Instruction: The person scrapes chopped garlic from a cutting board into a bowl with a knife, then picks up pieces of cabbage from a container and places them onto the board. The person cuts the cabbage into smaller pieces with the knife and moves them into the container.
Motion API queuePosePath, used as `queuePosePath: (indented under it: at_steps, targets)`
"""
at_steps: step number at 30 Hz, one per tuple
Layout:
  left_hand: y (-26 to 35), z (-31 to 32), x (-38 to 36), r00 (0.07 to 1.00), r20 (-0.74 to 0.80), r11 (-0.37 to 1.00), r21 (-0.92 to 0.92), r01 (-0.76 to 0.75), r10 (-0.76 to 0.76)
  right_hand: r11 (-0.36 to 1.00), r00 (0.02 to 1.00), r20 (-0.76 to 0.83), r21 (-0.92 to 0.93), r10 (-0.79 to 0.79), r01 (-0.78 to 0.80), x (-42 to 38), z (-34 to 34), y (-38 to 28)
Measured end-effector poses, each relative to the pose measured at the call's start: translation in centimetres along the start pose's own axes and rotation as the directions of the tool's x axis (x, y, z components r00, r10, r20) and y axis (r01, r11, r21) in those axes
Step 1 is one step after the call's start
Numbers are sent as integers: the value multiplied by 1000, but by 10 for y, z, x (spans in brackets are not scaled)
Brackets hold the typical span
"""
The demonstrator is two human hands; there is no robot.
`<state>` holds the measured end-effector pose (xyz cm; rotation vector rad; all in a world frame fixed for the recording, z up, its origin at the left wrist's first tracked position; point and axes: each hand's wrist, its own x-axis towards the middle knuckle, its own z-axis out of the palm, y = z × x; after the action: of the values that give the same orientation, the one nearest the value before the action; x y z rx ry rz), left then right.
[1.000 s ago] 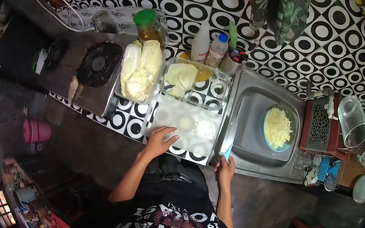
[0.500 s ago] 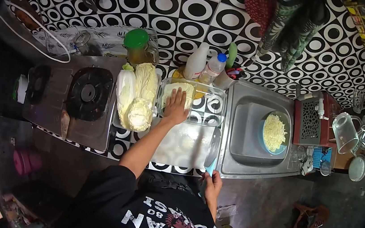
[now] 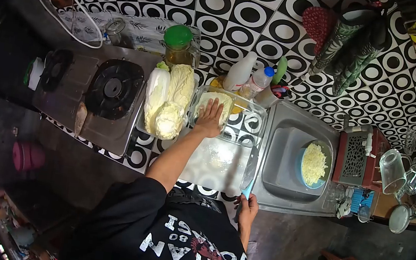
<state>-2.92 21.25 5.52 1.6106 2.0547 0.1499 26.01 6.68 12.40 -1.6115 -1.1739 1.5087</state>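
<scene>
So from where I'm standing, the left hand [image 3: 209, 121] is in the rectangular glass container [image 3: 240, 141], palm down on the pale cabbage leaves [image 3: 227, 105]. Fingers are straight and only slightly spread, no pinch that I can see. Can't tell how hard it's pressing. That puts it past the far edge of the translucent cutting board [image 3: 212, 164], so nothing's being cut right now.

The right hand [image 3: 248, 206] is closed round the blue handle of a kitchen knife [image 3: 252, 167], down by the board's right side, blade pointing away from the body. Looks parked to me, not mid-slice.

Whole napa cabbages [image 3: 178, 85] are bunched in a clear tray [image 3: 146, 132] left of the container, next to the gas stove [image 3: 113, 86]. Over on the right, a blue bowl [image 3: 299, 172] heaped with chopped cabbage [image 3: 314, 164] sits in the steel sink [image 3: 283, 194]. Behind the container: a white bottle [image 3: 239, 73] and a blue-capped one [image 3: 257, 83].
</scene>
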Motion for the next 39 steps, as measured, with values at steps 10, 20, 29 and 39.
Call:
queuePosePath:
  at_steps: [10,20,29,39]
  targets:
    - [-9,-6,-4,946,-311,975,-164,-151,94,995,998,-34,76,-58,61,13,-19,5]
    - [-4,-27,14,786,-414,440,-875,-204,-459,986,996,-71,152,-53,63,10,-19,2]
    - [-22,-28,19,973,56,-520,-851,-71,-223,986,993,-110,162,-29,47,4,-23,5]
    - [-15,-14,10,862,329,-441,-886,140,-386,987,991,-127,154,-31,50,5,-28,14]
